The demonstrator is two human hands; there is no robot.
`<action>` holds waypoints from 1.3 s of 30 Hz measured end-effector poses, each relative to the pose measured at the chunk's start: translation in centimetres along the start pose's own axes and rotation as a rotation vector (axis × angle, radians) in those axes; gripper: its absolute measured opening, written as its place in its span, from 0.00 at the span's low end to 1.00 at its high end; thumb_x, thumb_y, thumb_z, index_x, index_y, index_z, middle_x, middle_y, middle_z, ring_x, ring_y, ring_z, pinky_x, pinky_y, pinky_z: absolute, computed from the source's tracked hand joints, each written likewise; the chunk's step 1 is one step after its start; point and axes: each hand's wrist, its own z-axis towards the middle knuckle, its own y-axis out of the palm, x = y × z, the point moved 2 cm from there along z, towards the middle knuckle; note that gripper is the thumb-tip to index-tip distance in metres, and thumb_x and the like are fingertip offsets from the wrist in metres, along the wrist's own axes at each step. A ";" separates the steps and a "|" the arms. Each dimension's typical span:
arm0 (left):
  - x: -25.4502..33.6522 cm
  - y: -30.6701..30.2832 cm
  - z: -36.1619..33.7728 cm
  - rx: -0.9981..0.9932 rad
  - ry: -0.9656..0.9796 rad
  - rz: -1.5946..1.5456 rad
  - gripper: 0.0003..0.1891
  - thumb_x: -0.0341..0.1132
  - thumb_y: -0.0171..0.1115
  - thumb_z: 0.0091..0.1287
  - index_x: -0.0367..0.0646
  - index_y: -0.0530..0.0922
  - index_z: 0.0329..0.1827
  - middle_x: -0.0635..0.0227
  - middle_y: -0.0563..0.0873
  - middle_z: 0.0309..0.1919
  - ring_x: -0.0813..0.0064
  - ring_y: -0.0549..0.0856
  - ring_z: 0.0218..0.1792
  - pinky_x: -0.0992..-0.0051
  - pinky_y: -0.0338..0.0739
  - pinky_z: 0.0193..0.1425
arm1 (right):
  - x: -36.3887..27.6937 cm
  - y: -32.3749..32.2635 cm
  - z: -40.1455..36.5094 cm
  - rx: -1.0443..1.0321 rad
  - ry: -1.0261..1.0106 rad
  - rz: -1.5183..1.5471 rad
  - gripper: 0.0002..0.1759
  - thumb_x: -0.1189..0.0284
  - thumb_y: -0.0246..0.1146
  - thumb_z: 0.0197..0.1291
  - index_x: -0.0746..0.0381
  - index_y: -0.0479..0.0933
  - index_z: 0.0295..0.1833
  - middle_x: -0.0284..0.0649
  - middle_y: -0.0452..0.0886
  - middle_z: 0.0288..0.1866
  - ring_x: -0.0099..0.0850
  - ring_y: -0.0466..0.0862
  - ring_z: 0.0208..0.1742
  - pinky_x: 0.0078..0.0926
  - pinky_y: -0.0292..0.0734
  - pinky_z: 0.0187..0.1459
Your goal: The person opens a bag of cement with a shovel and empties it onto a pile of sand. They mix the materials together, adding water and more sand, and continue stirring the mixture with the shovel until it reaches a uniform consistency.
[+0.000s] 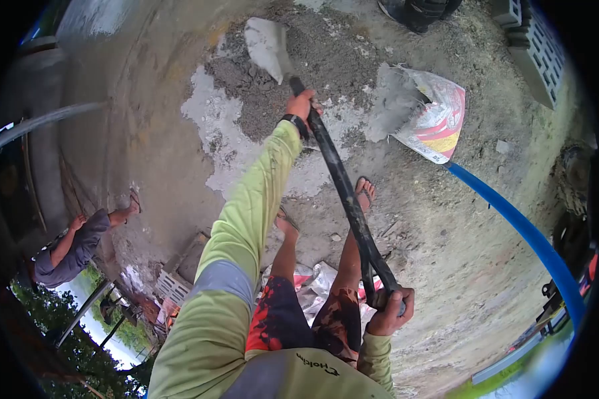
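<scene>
A shovel with a black shaft slants across the middle of the head view. My left hand, with a dark band at its wrist, is closed round the shaft low down near the blade. My right hand grips the handle at the upper end, close to my body. The pale, dusty blade lies at a grey mix pile, with light grey powder spread around it. Right of the pile, an opened cement bag lies with grey powder at its mouth.
A blue pipe curves from the bag toward the lower right. Hollow blocks stand at the upper right, another block at the lower left. Crumpled sacks lie behind my feet. Another person is at the left.
</scene>
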 end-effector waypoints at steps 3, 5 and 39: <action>-4.4 8.6 -2.2 -0.090 0.003 0.113 0.10 0.26 0.61 0.60 0.40 0.68 0.38 0.64 0.74 0.23 0.71 0.77 0.18 0.68 0.76 0.17 | -0.4 -3.0 1.3 0.132 0.035 0.354 0.20 0.58 0.53 0.67 0.58 0.61 0.28 0.30 0.59 0.13 0.18 0.58 0.13 0.18 0.52 0.15; -7.9 13.7 -2.6 -0.145 0.011 0.089 0.17 0.25 0.62 0.58 0.40 0.63 0.45 0.62 0.74 0.23 0.67 0.78 0.17 0.63 0.77 0.18 | -0.7 -5.6 3.1 0.202 0.036 0.359 0.20 0.55 0.50 0.69 0.57 0.62 0.28 0.29 0.57 0.13 0.18 0.58 0.12 0.18 0.52 0.14; -13.5 17.1 -11.7 0.028 0.008 -0.167 0.17 0.28 0.55 0.61 0.47 0.58 0.48 0.65 0.71 0.20 0.71 0.74 0.12 0.66 0.72 0.13 | -7.5 -18.0 7.2 0.256 -0.177 0.002 0.23 0.55 0.49 0.68 0.57 0.59 0.23 0.29 0.56 0.12 0.19 0.56 0.10 0.18 0.48 0.14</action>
